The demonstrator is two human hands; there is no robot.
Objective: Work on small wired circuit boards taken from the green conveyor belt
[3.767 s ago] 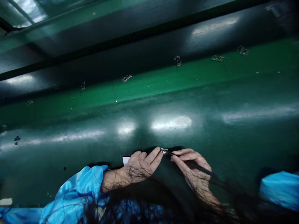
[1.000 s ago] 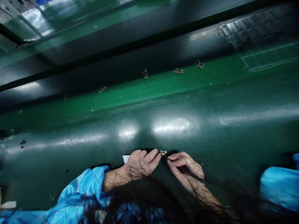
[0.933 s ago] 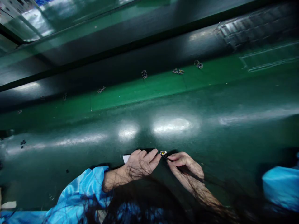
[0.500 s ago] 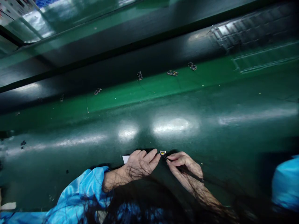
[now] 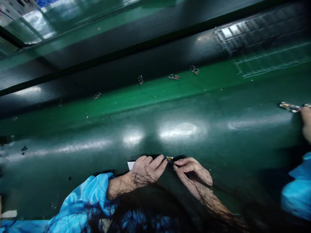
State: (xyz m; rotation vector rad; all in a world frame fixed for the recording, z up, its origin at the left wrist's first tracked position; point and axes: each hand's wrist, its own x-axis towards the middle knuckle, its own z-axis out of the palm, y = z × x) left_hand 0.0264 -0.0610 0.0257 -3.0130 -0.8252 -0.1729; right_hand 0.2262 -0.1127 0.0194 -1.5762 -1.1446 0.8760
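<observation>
A small circuit board [image 5: 169, 158] with a yellow patch sits in front of me between my two hands. My left hand [image 5: 147, 169] is closed, thumb and forefinger pinching the board's left edge. From the right, my right hand [image 5: 193, 171] grips thin black tweezers [image 5: 175, 164], whose tips reach the board. The fine detail at the tips is too small to make out. Partly under my left hand lies a white piece [image 5: 130, 165], mostly covered by the fingers.
Several small circuit boards [image 5: 174, 77] lie spaced along the green belt [image 5: 126, 98] beyond the bench. Clear plastic trays [image 5: 272, 66] are at the upper right. At the right edge, a co-worker's hand [image 5: 306, 121] holds boards [image 5: 289, 106]. Small black parts [image 5: 23, 149] lie on the left.
Boards and trays on the belt have shifted slightly left. A co-worker's hand with boards has come into view on the right. My hands have barely moved.
</observation>
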